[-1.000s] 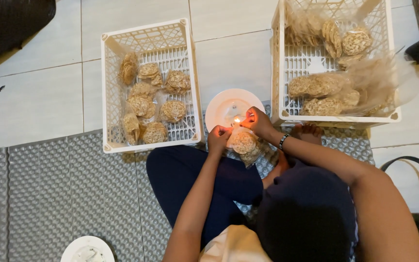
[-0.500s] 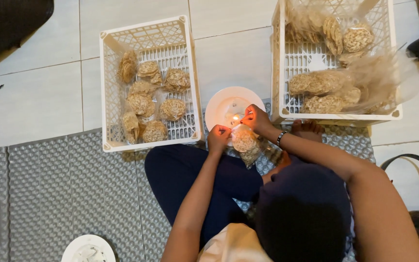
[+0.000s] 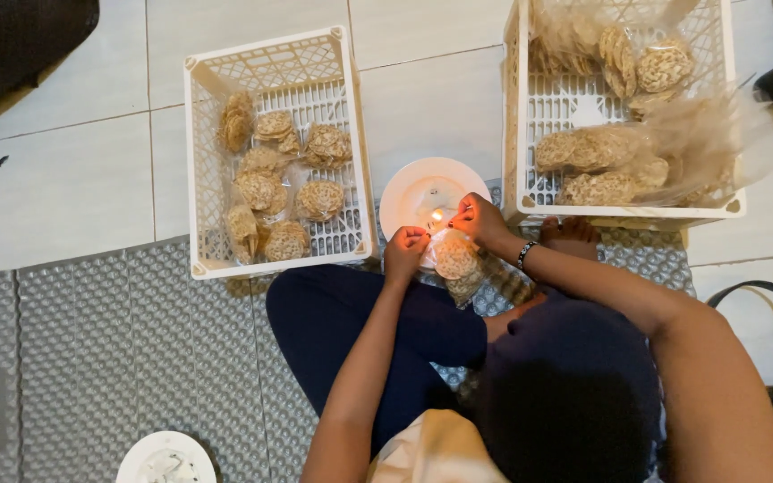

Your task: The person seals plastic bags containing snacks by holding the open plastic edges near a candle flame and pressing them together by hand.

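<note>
A small clear bag of round crackers (image 3: pixel 455 261) hangs between my two hands. My left hand (image 3: pixel 404 249) pinches one end of its top edge, and my right hand (image 3: pixel 479 219) pinches the other end. The bag's top edge is stretched over a small flame (image 3: pixel 437 216) that burns on a white plate (image 3: pixel 409 192) on the floor. A dark beaded bracelet (image 3: pixel 524 254) sits on my right wrist.
A white plastic crate (image 3: pixel 355 143) with several sealed cracker bags stands to the left. Another white crate (image 3: pixel 513 107) at right holds a big clear bag of loose crackers (image 3: pixel 601 152). A grey embossed mat (image 3: pixel 91 340) lies under me. A second white dish (image 3: pixel 165 458) sits near the bottom edge.
My hands and the bag have stayed over the flame, with only slight shifts of the fingers.
</note>
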